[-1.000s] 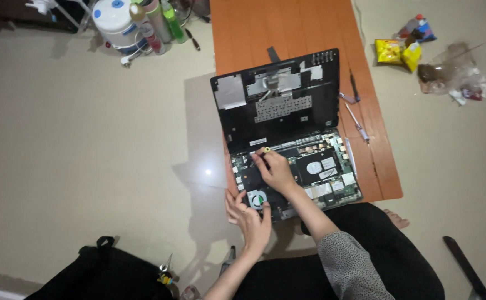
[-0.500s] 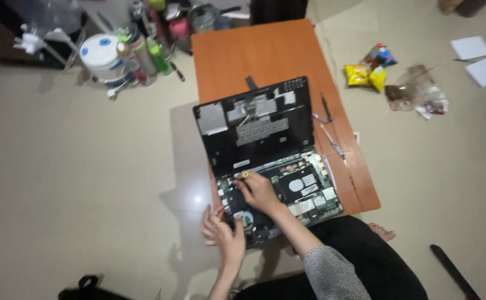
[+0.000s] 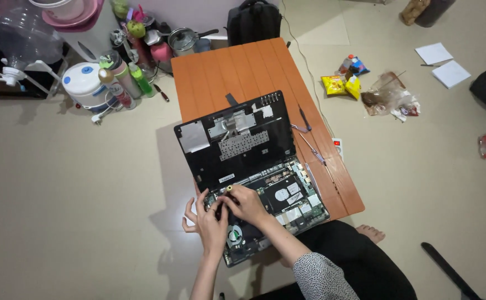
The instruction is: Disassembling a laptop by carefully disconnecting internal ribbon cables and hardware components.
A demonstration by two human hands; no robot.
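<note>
The left hand (image 3: pixel 208 221) has moved up beside the right hand (image 3: pixel 247 204), over the left corner of the opened black laptop (image 3: pixel 265 191) on the orange wooden table (image 3: pixel 237 66). Right fingers pinch a small yellow-tipped screwdriver (image 3: pixel 228 189); left fingers curl, steadying there.

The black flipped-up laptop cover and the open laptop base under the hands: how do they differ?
The black flipped-up laptop cover is mostly dark with silver patches; the open laptop base is crowded with circuit boards and a round fan. The cover lies untouched; left hand and right hand work on the base. Both rest on the orange table.
</note>
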